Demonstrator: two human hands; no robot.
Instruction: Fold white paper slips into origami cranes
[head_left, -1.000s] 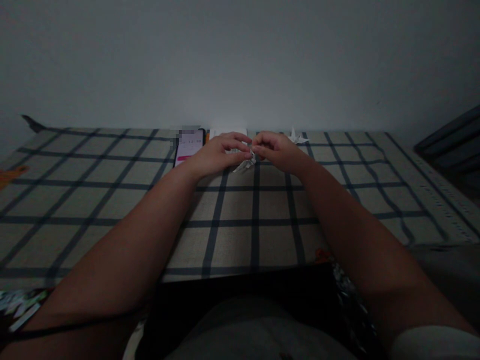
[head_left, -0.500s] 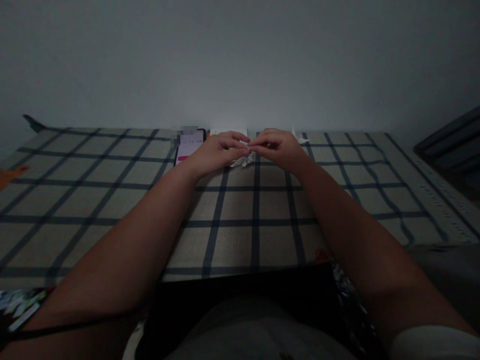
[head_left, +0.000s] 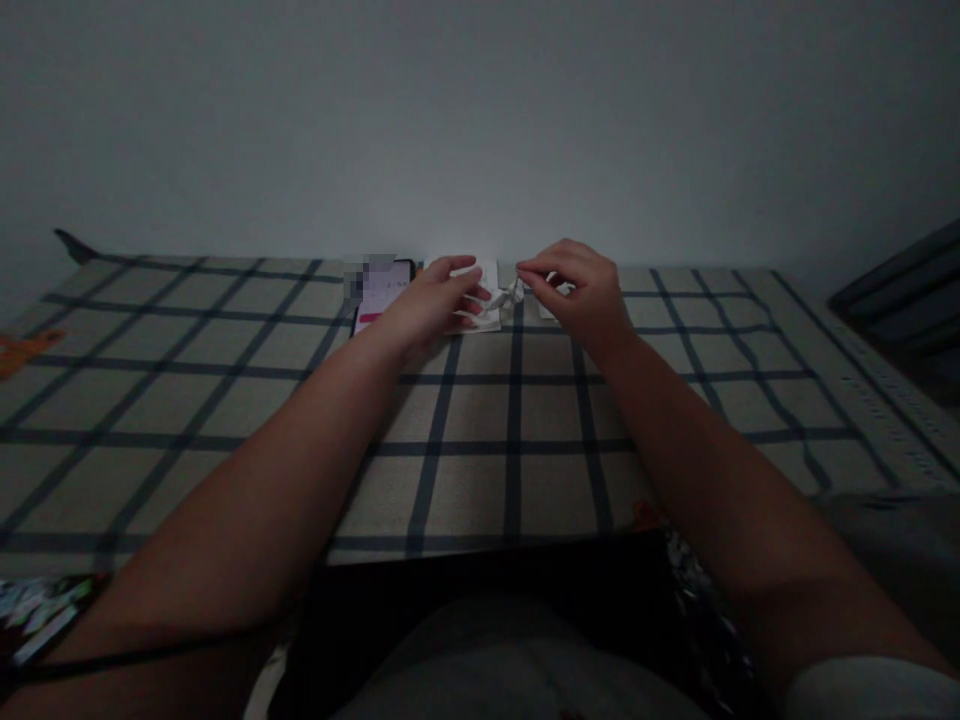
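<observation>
My right hand (head_left: 583, 290) pinches a crumpled, twisted piece of white paper (head_left: 511, 295) between thumb and fingertips, and the paper hangs down to the left. My left hand (head_left: 442, 300) is open, its fingers apart and curved toward that paper; whether a fingertip touches it I cannot tell. Beneath and behind the left hand lies a flat white pad or sheet (head_left: 489, 271), partly covered by the fingers. Another small white scrap (head_left: 548, 313) shows beside my right thumb, mostly hidden by the hand.
A lit phone (head_left: 384, 290) lies left of my left hand. The checked cloth (head_left: 472, 410) covers the table, which meets a plain wall (head_left: 480, 130). Something orange (head_left: 26, 352) sits at the far left, and a dark slatted object (head_left: 911, 300) stands at the right.
My hands have drawn apart: the right moved slightly right and up with the crumpled paper in its pinch, while the left let go and spread its fingers. More of the white pad shows.
</observation>
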